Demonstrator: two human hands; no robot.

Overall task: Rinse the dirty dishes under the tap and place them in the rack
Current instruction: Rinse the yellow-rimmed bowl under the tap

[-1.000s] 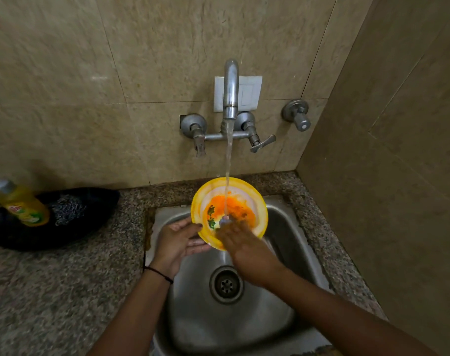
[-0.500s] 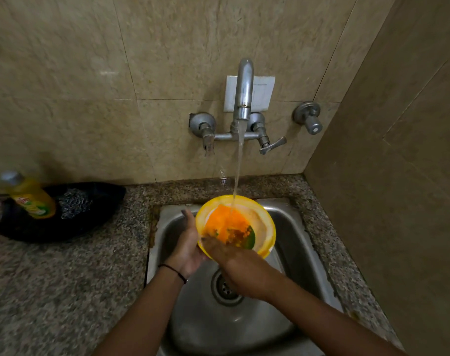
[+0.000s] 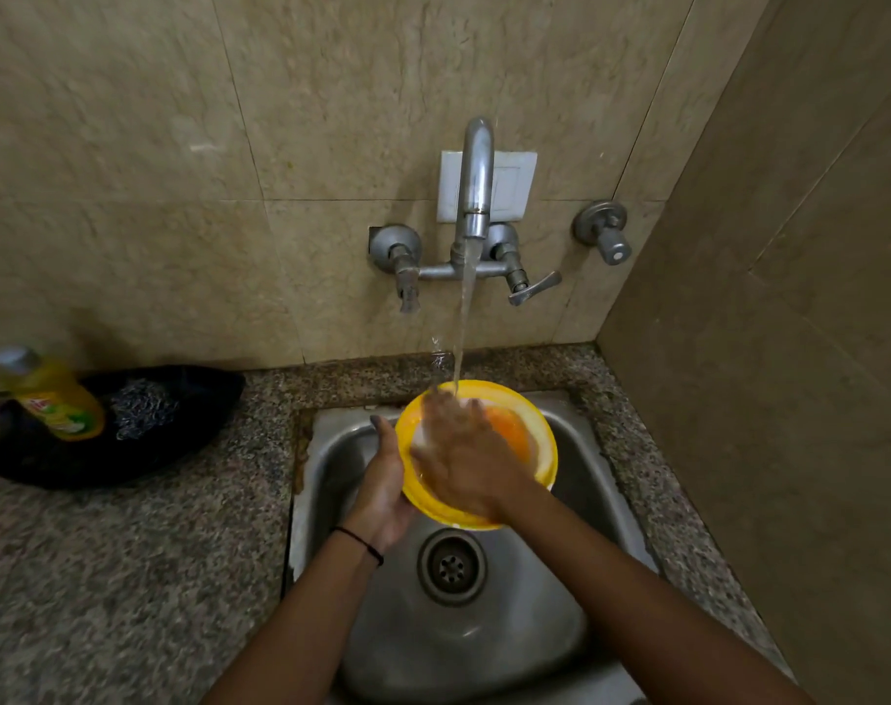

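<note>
Left hand (image 3: 382, 480) grips the bowl (image 3: 544, 436) by its left rim. Right hand (image 3: 464, 450) lies flat inside it, fingers spread, under water from the tap (image 3: 476, 175). Bowl is round, tilted, mouth up toward the camera, held over the sink (image 3: 535, 628). Right hand has slid deeper than half a second ago, covering the green bits; orange residue remains. Black tray (image 3: 194, 399) holds soap bottle (image 3: 57, 399) and scrubber (image 3: 138, 407).

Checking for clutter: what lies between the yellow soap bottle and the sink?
In the head view: a steel scrubber lying in a black holder, then bare granite counter.
</note>
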